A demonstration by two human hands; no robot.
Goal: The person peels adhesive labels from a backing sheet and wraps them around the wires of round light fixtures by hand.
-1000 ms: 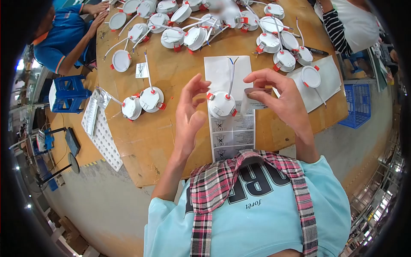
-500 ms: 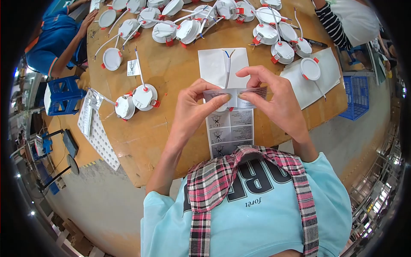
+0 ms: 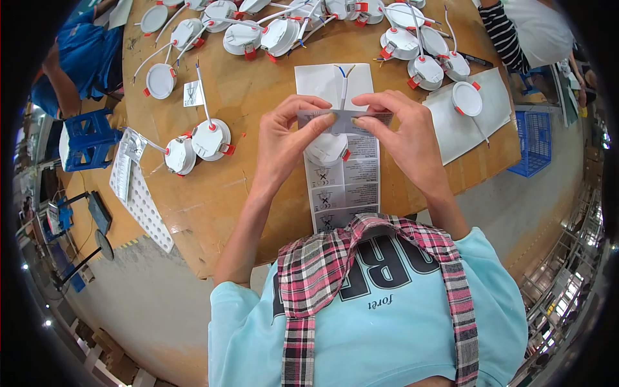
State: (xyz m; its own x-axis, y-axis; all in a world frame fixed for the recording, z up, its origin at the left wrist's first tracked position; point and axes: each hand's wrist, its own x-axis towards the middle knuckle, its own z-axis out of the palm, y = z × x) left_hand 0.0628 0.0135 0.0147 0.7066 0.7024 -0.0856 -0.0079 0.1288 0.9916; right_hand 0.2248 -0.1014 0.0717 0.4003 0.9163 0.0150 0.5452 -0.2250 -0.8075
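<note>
Between both hands a small grey printed label (image 3: 345, 122) is stretched across the white cable (image 3: 343, 95) of a round white downlight (image 3: 325, 149). My left hand (image 3: 287, 138) pinches the label's left part with thumb and fingers. On the other side, my right hand (image 3: 406, 135) pinches its right part. Whether the label sticks to the cable, I cannot tell. The downlight lies just below the label, with a red clip showing at its right. Under it runs a strip of printed labels (image 3: 348, 193) on white backing. Blue and yellow-green wire ends stick out of the cable's top.
Several downlights (image 3: 280, 37) crowd the table's far side. Two more (image 3: 211, 138) lie at left, near a loose label (image 3: 193, 94). Another downlight (image 3: 467, 99) rests on white sheets (image 3: 451, 132) at right. A blue crate (image 3: 534, 145) stands beyond the table's right edge. Two people are at the far corners.
Both hands have moved the label slightly away from my body, along the cable. More of the downlight beneath now shows. The person at far left has shifted an arm.
</note>
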